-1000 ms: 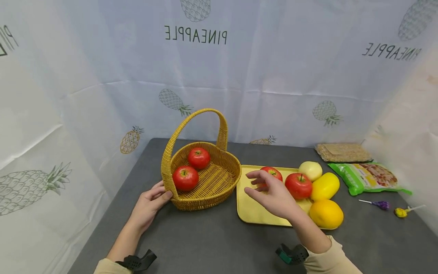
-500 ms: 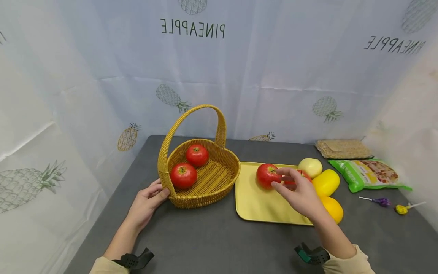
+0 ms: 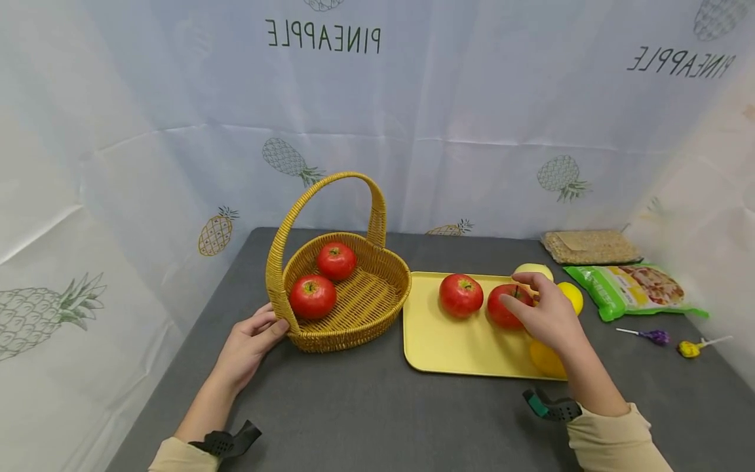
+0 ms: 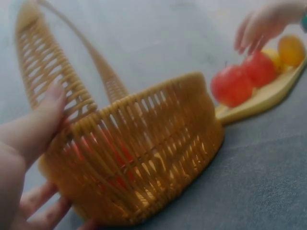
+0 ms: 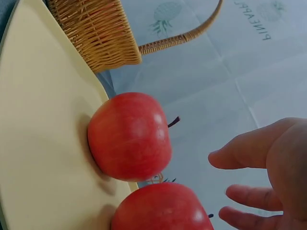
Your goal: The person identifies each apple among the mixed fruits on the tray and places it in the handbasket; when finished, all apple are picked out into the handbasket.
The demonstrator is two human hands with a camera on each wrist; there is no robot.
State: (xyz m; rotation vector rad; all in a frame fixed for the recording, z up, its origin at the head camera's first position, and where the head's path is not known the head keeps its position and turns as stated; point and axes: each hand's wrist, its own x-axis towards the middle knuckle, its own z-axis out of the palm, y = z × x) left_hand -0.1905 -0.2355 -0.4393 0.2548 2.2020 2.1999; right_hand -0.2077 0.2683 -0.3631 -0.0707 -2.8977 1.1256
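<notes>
Basket of golden woven wicker (image 3: 342, 339) sits on dark grey worktop (image 3: 366, 413), left hand (image 3: 248, 344) gripping its side at 8 o'clock, two glossy round red apples (image 3: 312, 298) inside. Pale-yellow rectangular tray (image 3: 454, 347) at basket's 4 o'clock. Right hand (image 3: 548, 311) hovers there, fingers apart, near round red stemmed apple (image 3: 499, 314) at palm's 9 o'clock.

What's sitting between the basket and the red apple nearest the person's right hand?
Another red apple, resting on the yellow tray. Between it and the basket there's just bare tray, as the head view shows.
</notes>
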